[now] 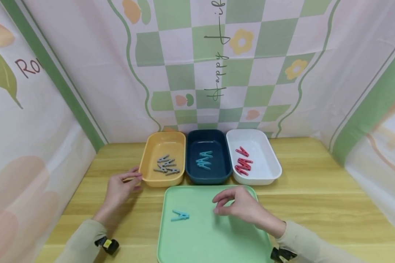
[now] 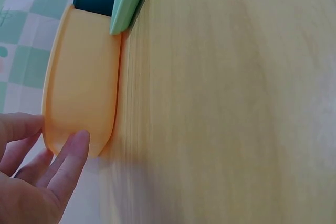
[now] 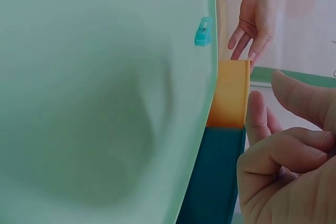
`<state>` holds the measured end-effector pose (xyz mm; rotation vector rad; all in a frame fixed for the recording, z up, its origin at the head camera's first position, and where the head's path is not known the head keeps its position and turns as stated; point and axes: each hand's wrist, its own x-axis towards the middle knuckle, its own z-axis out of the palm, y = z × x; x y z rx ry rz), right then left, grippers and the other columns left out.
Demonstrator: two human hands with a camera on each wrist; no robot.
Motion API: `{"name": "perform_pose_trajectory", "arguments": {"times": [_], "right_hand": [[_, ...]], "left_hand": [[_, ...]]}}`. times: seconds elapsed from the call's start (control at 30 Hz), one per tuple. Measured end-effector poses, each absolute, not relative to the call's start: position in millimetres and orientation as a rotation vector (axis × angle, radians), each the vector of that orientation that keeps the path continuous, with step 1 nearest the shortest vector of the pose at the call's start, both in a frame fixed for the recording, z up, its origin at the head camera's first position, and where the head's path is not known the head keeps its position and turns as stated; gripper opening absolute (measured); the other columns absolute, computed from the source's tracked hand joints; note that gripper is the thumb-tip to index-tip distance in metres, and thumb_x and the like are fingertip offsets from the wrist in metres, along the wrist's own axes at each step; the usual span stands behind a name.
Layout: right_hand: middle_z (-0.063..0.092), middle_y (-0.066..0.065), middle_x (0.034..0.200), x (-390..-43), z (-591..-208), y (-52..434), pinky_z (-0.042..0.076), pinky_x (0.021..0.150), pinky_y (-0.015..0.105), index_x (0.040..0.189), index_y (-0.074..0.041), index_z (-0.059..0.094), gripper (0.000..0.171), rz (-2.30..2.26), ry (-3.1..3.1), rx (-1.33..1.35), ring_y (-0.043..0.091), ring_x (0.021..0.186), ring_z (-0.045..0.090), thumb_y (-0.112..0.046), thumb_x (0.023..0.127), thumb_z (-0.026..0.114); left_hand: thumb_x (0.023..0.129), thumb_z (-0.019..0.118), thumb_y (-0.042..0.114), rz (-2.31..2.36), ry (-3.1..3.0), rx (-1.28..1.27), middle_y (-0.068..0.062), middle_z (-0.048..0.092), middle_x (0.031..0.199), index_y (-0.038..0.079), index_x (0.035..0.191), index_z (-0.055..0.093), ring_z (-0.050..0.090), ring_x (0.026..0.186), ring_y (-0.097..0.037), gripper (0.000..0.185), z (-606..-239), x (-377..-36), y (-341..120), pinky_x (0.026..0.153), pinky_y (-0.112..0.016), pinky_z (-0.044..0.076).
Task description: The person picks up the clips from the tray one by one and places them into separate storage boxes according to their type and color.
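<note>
At lower centre, a lone blue clothespin (image 1: 180, 216) lies on the green tray (image 1: 210, 241), long axis left-right, left of the empty, loosely curled right hand (image 1: 240, 206), its nearer hand, while the left hand (image 1: 121, 186) touches the yellow bin (image 1: 151, 160) beyond with relaxed fingers.

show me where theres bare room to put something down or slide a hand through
Free: most of the green tray, between the blue clip and the right hand; the table right of the tray; the white bin's right half. Crowded: the strip between the tray and the three bins, where the left hand touches the yellow bin.
</note>
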<state>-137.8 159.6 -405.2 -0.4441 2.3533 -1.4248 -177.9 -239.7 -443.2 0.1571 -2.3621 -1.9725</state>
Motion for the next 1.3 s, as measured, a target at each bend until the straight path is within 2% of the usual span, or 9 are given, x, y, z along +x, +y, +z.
{"name": "perform_pose_trajectory", "arguments": {"times": [0.27,0.53,0.7,1.07,1.3], "right_hand": [[0.076,-0.001,0.087,-143.4,-406.8,141.6,0.058,0.078,0.035,0.11,-0.002,0.079,0.029,-1.408,2.34,-0.485,0.018,0.091,0.067,-0.012,0.085,0.088],[0.076,-0.004,0.089,-147.3,-411.7,125.9,0.06,0.081,0.035,0.111,-0.003,0.08,0.029,-1.377,2.365,-0.543,0.025,0.099,0.068,-0.015,0.085,0.09],[0.076,-0.004,0.087,-149.0,-413.4,113.2,0.061,0.081,0.034,0.115,-0.003,0.079,0.034,-1.375,2.362,-0.529,0.022,0.1,0.066,-0.014,0.085,0.09],[0.076,-0.003,0.086,-146.7,-429.1,92.6,0.061,0.075,0.032,0.112,-0.004,0.08,0.038,-1.389,2.359,-0.497,0.017,0.093,0.068,-0.016,0.078,0.094],[0.076,-0.003,0.086,-146.3,-434.5,87.9,0.06,0.074,0.031,0.109,-0.005,0.081,0.038,-1.362,2.373,-0.48,0.015,0.089,0.067,-0.016,0.076,0.096]], "left_hand": [[0.098,0.07,-0.007,-1.977,-2.362,0.159,-0.021,0.051,0.155,-0.014,0.12,0.069,0.071,0.115,-0.035,0.024,-441.8,-178.5,-239.5,0.086,-0.041,0.067],[0.097,0.071,-0.007,-1.974,-2.361,0.17,-0.02,0.052,0.154,-0.015,0.121,0.068,0.072,0.113,-0.032,0.025,-441.7,-178.4,-240.2,0.086,-0.041,0.067],[0.098,0.071,-0.006,-1.98,-2.357,0.156,-0.021,0.051,0.155,-0.015,0.122,0.068,0.072,0.112,-0.031,0.026,-442.4,-179.1,-240.3,0.087,-0.041,0.066],[0.097,0.071,-0.008,-1.975,-2.357,0.142,-0.022,0.052,0.154,-0.015,0.119,0.069,0.072,0.112,-0.033,0.023,-444.8,-179.3,-240.4,0.086,-0.041,0.067],[0.097,0.071,-0.008,-1.983,-2.35,0.178,-0.02,0.053,0.153,-0.015,0.119,0.069,0.074,0.108,-0.026,0.024,-445.1,-179.2,-240.1,0.087,-0.041,0.067]]}}
